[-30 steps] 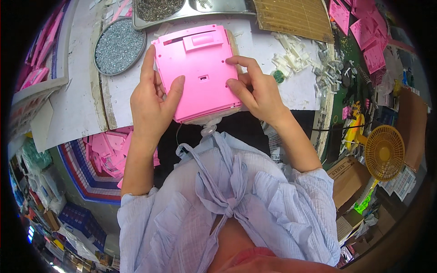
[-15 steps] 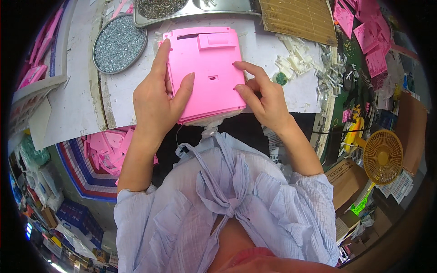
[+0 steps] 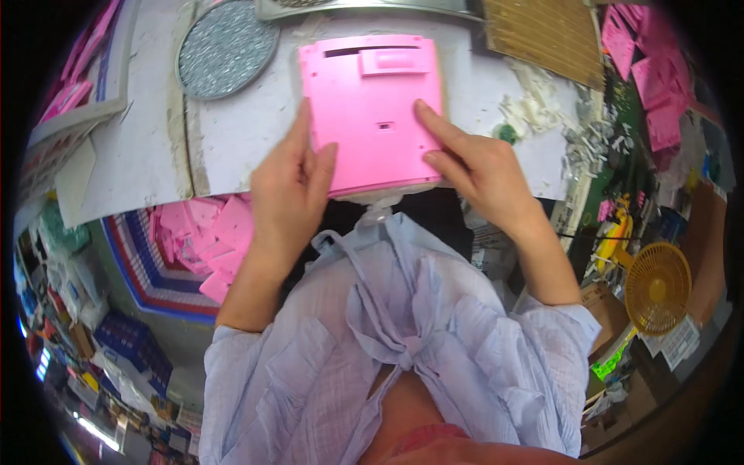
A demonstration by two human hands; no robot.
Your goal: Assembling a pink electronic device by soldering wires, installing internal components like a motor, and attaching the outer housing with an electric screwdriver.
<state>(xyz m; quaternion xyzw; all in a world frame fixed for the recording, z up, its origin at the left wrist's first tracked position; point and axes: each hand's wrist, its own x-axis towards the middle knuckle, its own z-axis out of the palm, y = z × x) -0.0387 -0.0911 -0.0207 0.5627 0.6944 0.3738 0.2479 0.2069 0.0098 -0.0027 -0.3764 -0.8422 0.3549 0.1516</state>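
A flat pink plastic housing (image 3: pixel 372 101) lies back-side up on the white worktop (image 3: pixel 232 132), its near edge over the table's front. My left hand (image 3: pixel 291 194) grips its left edge, thumb on top. My right hand (image 3: pixel 473 167) holds its right side, with the index finger pressed on the pink surface. Something pale pokes out under the housing's near edge (image 3: pixel 376 203).
A round tray of grey glittery bits (image 3: pixel 226 48) sits at the far left, a woven brown mat (image 3: pixel 542 31) at the far right. Small white plastic parts (image 3: pixel 535 105) lie right of the housing. More pink parts fill a bag (image 3: pixel 205 240) below the table and a pile (image 3: pixel 659 85) at right. A yellow fan (image 3: pixel 657 288) stands low right.
The pink housing and both hands have shifted slightly away from me along the table; the grip on it is unchanged.
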